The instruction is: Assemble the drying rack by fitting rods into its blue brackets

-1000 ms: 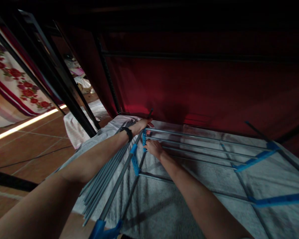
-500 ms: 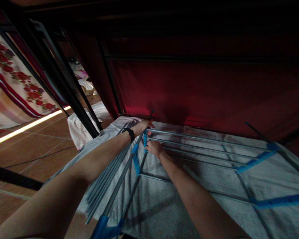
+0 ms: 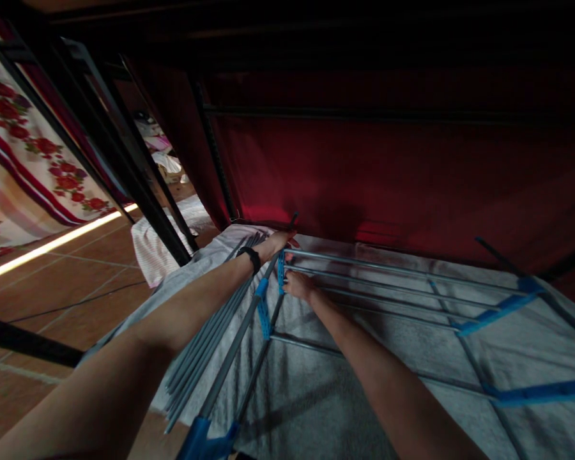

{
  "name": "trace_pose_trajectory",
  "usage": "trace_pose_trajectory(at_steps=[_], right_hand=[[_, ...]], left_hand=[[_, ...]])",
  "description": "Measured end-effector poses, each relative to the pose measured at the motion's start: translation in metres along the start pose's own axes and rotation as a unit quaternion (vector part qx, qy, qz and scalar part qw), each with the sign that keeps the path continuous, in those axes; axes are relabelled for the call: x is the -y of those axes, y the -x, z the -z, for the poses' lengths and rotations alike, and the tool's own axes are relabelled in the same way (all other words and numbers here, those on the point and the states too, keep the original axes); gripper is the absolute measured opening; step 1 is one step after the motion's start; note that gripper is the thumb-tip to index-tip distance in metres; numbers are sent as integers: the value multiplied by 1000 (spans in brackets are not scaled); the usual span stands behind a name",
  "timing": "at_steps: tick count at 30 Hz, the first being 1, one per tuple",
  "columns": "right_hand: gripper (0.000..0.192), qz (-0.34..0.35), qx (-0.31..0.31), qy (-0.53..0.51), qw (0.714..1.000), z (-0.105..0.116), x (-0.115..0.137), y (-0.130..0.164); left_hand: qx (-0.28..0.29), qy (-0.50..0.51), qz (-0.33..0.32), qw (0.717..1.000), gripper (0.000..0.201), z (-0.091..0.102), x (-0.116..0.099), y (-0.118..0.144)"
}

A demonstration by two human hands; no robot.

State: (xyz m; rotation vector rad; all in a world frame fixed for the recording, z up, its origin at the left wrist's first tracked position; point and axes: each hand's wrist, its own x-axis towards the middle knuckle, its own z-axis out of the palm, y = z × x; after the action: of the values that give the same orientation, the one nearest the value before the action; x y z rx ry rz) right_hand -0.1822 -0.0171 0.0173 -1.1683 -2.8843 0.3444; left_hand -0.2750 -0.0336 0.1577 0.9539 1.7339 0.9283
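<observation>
A partly assembled drying rack of grey metal tubes (image 3: 234, 358) and blue plastic brackets lies on a cloth in the head view. My left hand (image 3: 282, 241), with a dark band on its wrist, is closed around the rack's side tube near its far end. Just nearer to me, my right hand (image 3: 299, 284) has its fingers closed at the upper blue bracket (image 3: 281, 271), where the cross rods (image 3: 388, 265) meet it. Its fingertips are partly hidden. A lower blue bracket (image 3: 264, 317) sits on the same side.
Several loose grey rods (image 3: 201, 354) lie bundled left of the rack. A grey cloth (image 3: 316, 409) covers the surface beneath. Red fabric (image 3: 402, 179) hangs behind, framed by dark metal posts (image 3: 138, 179). Blue brackets (image 3: 546, 388) hold the rack's right side. Brown floor tiles (image 3: 91, 281) show at left.
Both hands stay at the upper bracket with almost the same grip. The view has shifted slightly, so the rack's right side appears a little further right.
</observation>
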Motion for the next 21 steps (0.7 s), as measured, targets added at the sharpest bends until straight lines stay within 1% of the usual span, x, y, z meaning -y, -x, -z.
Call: trace_pose_trajectory(at_steps=[4, 9, 15, 21], right_hand=[[30, -1, 1, 10, 1000, 2, -11, 14], [33, 7, -17, 18, 1000, -3, -20, 29], [34, 17, -14, 16, 1000, -6, -23, 27], [36, 24, 17, 3, 1000, -1, -28, 20]], left_hand=[[-9, -6, -2, 1000, 55, 1, -1, 0], [2, -7, -1, 1000, 52, 3, 1, -4], [7, -4, 2, 1000, 53, 4, 4, -8], [17, -9, 0, 1000, 53, 4, 5, -8]])
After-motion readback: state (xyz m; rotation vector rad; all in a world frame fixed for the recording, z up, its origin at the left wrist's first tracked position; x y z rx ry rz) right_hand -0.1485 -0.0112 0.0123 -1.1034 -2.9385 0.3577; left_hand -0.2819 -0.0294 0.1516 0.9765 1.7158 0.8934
